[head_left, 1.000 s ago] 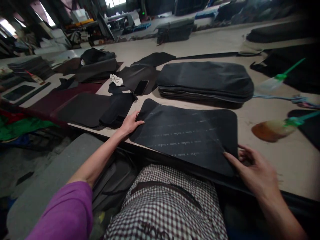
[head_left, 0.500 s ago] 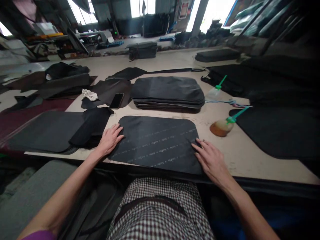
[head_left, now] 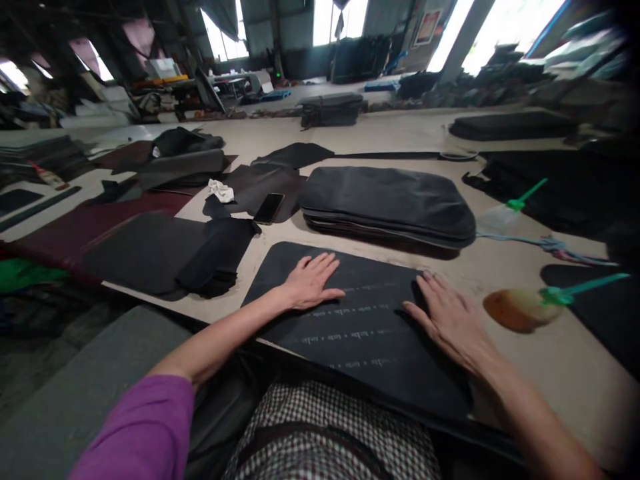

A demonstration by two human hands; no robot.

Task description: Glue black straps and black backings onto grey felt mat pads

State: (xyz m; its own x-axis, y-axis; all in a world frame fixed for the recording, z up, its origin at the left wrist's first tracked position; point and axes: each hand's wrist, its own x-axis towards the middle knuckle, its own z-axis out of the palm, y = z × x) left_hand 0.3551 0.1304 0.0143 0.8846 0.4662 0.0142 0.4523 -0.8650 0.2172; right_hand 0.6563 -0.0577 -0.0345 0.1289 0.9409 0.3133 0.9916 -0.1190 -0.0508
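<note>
A dark rounded-corner sheet, printed with faint rows of lettering, lies at the table's front edge. My left hand rests flat on its upper middle, fingers spread. On its right side lies my right hand, fingers stretched out and thumb apart. Just behind the sheet stands a stack of similar dark pieces. Right of my right hand is a squeeze bottle with a green nozzle and amber liquid, lying tilted.
To the left are a black cloth over dark sheets, a phone and a crumpled white rag. A second green-tipped bottle and a knotted cord lie right of the stack. Further dark stacks stand behind.
My left hand has moved from the sheet's left edge onto its upper middle. My right hand has shifted slightly over the right side. The view has turned left.
</note>
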